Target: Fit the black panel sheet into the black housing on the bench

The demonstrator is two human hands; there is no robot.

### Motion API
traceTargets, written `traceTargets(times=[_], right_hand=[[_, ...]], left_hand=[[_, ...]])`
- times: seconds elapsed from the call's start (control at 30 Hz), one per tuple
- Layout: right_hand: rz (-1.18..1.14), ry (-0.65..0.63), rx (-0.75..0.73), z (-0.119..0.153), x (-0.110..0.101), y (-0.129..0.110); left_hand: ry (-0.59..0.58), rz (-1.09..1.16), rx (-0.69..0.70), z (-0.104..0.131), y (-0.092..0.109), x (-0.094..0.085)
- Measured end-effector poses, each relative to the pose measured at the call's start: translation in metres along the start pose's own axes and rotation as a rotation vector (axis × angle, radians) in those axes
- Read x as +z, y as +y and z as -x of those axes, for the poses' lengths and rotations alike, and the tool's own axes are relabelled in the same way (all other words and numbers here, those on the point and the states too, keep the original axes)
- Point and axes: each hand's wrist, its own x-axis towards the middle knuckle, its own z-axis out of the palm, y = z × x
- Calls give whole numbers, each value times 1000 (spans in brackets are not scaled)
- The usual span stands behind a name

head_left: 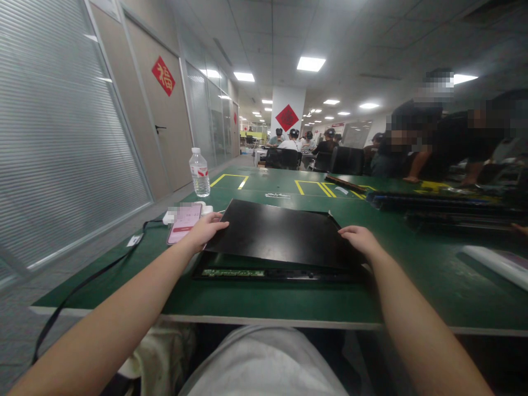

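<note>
A thin, glossy black panel (280,228), which looks like a display screen, is held tilted above the green table. My left hand (205,228) pinches its left edge, while my right hand (358,238) has its fingers closed on the right edge. Below the panel's near edge lies a dark frame (313,274), mostly hidden under it. A green circuit strip (233,273) shows along the left part of that frame. Just behind my left hand lies a phone (185,224) with a lit pink display.
A water bottle (200,173) stands at the back left of the green table (264,302). Yellow tape marks the far side. Dark stacked panels (412,203) and a white object (495,265) lie at right. A black cable (94,272) crosses the left edge. People lean over the right side.
</note>
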Motion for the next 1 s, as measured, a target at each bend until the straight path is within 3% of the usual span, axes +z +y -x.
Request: traceTargets(times=[0.33,0.5,0.67,1.0], right_hand=[[-1,-20,32,1,-1,0],[3,-5,13,1,-1,-1],[19,-6,22,1,-2,-1],[-9,-6,25,1,-2,-1]], left_hand=[[68,-330,152,-8,-12,-6],[77,-391,174,-7,-14,-6],[20,-323,131,-11,-21,-6],[-58,-782,345,-22,-27,-9]])
